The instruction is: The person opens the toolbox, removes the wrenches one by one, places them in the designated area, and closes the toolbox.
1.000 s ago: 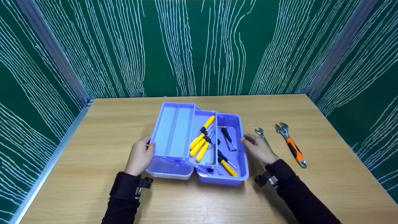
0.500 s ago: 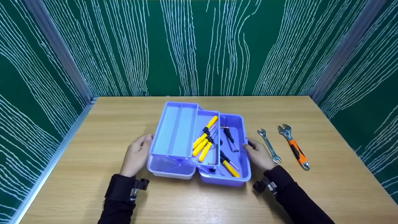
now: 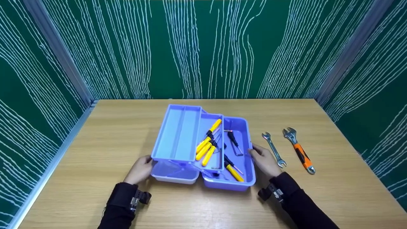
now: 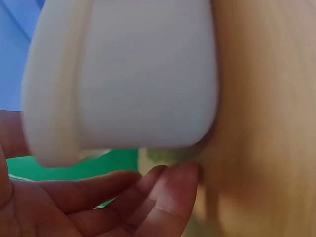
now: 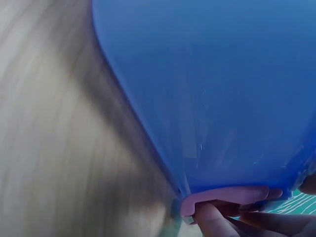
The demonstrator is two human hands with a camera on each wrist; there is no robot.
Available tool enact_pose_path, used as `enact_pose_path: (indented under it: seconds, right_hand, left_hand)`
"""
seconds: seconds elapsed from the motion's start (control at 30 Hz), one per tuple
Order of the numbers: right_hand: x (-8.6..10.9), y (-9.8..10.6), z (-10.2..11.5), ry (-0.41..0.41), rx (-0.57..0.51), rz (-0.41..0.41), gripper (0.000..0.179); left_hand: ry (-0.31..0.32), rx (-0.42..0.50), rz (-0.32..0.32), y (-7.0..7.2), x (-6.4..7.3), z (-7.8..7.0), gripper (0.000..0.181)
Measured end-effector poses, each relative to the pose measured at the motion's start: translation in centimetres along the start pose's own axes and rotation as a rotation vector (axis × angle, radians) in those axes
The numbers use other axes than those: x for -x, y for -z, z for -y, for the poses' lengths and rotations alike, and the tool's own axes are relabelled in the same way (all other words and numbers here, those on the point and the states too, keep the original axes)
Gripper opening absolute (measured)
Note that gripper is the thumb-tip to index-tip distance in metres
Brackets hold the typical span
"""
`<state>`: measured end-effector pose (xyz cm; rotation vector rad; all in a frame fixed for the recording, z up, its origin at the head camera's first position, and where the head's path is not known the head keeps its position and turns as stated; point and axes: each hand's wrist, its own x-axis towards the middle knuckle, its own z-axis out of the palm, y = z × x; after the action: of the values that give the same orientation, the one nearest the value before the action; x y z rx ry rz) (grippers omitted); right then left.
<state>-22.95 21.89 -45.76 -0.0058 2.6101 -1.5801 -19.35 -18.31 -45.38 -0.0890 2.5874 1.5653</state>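
Note:
A purple toolbox (image 3: 229,185) stands unfolded on the table, with its stepped trays spread to the left. My left hand (image 3: 140,170) is at the left side of its pale lid (image 3: 176,178), below the upper tray (image 3: 173,133). In the left wrist view, that hand's fingers (image 4: 173,195) reach out loosely beside the whitish lid. My right hand (image 3: 265,160) holds the right wall, thumb at the rim. In the right wrist view, a fingertip sits under a pink latch (image 5: 232,194). Several yellow-handled screwdrivers (image 3: 208,154) lie in the middle tray.
Right of the box lie an open-end wrench (image 3: 274,149) and an adjustable wrench (image 3: 299,151) with an orange handle. In the box's bottom are another yellow screwdriver (image 3: 234,173) and a black-handled tool (image 3: 233,140). Green panels (image 3: 203,47) with white lines surround the wooden table (image 3: 105,133).
My left hand has slid down and toward me, from the upper tray's side to the lid below. My right hand stays at the right wall; the box has barely shifted.

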Motion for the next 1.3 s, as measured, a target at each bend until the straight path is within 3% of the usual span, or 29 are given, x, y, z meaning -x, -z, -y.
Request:
enact_pose_path:
  seconds: [0.17, 0.4, 0.53, 0.7, 0.83, 0.93, 1.13, 1.3]
  right_hand:
    - [0.1, 0.0, 0.0, -0.002, -0.002, -0.005, 0.048]
    - [0.1, 0.1, -0.1, 0.015, -0.012, 0.000, 0.048]
    - [0.1, 0.1, -0.2, 0.010, -0.022, 0.003, 0.049]
    - [0.1, -0.1, -0.3, 0.023, -0.044, -0.010, 0.047]
    - [0.0, -0.2, -0.3, 0.035, -0.041, -0.023, 0.045]
    - [0.0, -0.2, -0.3, 0.026, -0.027, -0.026, 0.046]
    - [0.0, -0.1, -0.4, 0.018, -0.005, -0.033, 0.046]
    - [0.1, -0.2, -0.4, 0.017, -0.015, -0.037, 0.046]
  left_hand:
    - [0.014, 0.035, -0.021, -0.5, 0.0, 0.4, 0.033]
    - [-0.037, -0.060, -0.077, -0.5, 0.0, 0.1, 0.033]
    - [-0.049, -0.052, -0.090, -0.5, 0.1, -0.1, 0.038]
    - [0.024, 0.117, -0.109, -0.5, 0.0, -0.2, 0.039]
    - [0.139, 0.328, -0.089, -0.4, -0.3, -0.5, 0.039]
    - [0.169, 0.416, -0.066, -0.2, -0.2, -0.8, 0.041]
    - [0.108, 0.500, -0.073, 0.2, 0.3, -2.2, 0.039]
    - [0.023, 0.468, -0.092, 0.3, 1.2, -3.8, 0.038]
